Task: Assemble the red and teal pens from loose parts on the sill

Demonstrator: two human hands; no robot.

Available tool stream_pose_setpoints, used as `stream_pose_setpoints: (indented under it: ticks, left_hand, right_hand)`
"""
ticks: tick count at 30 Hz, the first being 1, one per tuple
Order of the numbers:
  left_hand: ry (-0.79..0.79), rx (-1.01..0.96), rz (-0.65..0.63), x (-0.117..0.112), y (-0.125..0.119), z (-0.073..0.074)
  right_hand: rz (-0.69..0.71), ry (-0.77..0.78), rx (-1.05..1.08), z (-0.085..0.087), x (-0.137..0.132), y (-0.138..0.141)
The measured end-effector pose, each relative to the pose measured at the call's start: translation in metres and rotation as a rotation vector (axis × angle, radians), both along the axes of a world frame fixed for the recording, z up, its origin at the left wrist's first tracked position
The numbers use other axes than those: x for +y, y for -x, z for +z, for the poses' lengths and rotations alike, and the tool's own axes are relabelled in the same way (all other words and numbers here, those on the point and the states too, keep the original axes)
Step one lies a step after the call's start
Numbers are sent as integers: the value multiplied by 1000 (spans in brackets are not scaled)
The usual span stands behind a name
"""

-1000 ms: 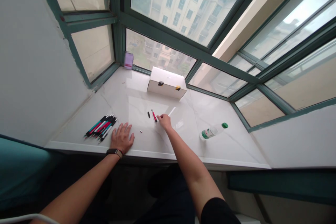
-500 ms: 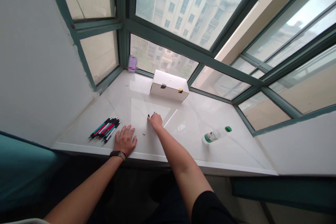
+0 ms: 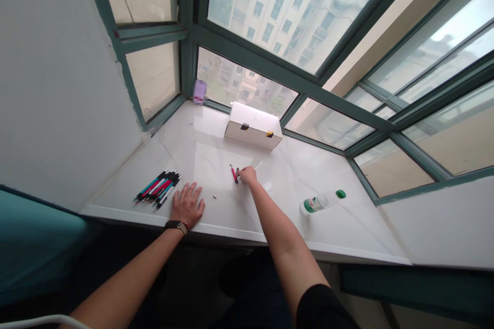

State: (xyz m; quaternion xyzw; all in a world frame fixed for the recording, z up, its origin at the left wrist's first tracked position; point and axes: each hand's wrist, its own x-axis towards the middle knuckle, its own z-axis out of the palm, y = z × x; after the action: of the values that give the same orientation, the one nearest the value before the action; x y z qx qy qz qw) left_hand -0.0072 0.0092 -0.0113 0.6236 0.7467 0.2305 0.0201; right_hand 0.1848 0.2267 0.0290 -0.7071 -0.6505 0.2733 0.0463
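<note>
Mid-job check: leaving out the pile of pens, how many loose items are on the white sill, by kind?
White cardboard box: 1
Plastic water bottle: 1
Red pen part: 1
Black pen part at the right hand: 1
Tiny metal piece: 1
Blurred purple item: 1
Total: 6

A single head-worn camera looked forward and down, close above the left hand point(image 3: 187, 205) and right hand point(image 3: 247, 176), facing the marble windowsill point(image 3: 347, 226) and green window frame point(image 3: 262, 64).

You can't read the blurred purple object point(image 3: 199, 92) left of the white box point(image 3: 249, 126), or the tiny speck point(image 3: 214, 196) below it.
</note>
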Motion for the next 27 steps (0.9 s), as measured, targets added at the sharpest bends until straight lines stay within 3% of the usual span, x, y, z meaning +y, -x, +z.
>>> stream_pose_setpoints:
  ticks: [6,16,27]
  left_hand:
    - [3,0,0,0,0,0]
    - [13,25,2,0,0,0]
    - [21,52,1,0,0,2]
  right_hand:
    - [41,48,27,-8,8,5]
    - [54,-122,86,-17,-3,-9]
    - [101,-107,168,-16,-10,-11]
